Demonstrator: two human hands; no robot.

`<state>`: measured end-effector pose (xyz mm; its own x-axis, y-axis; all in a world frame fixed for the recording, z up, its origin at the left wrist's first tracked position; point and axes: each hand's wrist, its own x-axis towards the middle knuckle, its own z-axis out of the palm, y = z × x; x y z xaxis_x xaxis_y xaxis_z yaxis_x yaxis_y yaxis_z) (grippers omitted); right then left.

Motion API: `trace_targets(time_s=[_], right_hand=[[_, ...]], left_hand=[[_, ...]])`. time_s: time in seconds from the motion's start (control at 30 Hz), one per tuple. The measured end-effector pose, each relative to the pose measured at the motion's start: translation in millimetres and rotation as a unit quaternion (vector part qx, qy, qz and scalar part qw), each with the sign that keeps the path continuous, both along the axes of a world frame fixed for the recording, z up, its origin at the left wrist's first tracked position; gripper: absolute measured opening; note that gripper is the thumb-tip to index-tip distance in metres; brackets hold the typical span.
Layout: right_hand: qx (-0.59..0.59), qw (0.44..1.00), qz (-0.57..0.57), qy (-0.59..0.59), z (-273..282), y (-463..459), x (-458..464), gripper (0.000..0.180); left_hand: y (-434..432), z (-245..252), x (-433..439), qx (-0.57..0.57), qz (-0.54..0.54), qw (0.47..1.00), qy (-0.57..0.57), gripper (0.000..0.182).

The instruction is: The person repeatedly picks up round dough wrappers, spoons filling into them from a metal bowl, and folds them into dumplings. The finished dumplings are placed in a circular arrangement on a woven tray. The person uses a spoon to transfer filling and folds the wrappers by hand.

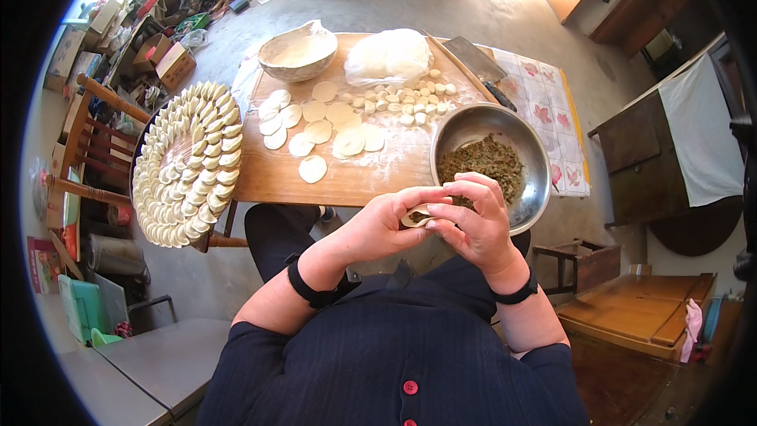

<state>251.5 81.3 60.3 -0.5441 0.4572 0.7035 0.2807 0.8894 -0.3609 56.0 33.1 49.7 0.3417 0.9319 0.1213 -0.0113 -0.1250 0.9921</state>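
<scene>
A partly folded dumpling point(416, 216) with dark filling showing is held between my left hand point(387, 222) and my right hand point(482, 222), just off the table's near edge. My right fingertips pinch its right side. Behind my right hand stands a steel bowl point(535, 148) with chopped filling point(485, 160). Round dough wrappers point(349, 141) lie on the floured wooden board point(266, 174), with small dough pieces point(408, 97) beyond them. A round tray of folded dumplings point(207, 177) is at the left.
A flour bowl point(298, 53), a plastic-covered dough mass point(388, 58), a rolling pin point(461, 65) and a cleaver point(475, 59) lie at the far side. A wooden chair point(97, 136) stands beside the tray, and a small stool point(582, 260) is at the right.
</scene>
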Motion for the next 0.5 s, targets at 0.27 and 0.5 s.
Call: trace_targets(time_s=[0.27, 0.5], right_hand=[[0.032, 0.997, -0.066, -0.019, 1.4, -5.7, -19.1, 0.024], [-0.199, 0.976, -0.061, 0.061, 10.3, -20.2, -22.7, 0.031]], left_hand=[[-11.2, -6.5, -6.8, -0.147, 0.060, 0.982, -0.098, 0.039], [-16.8, -5.1, -25.5, -0.155, 0.074, 0.937, -0.305, 0.034]])
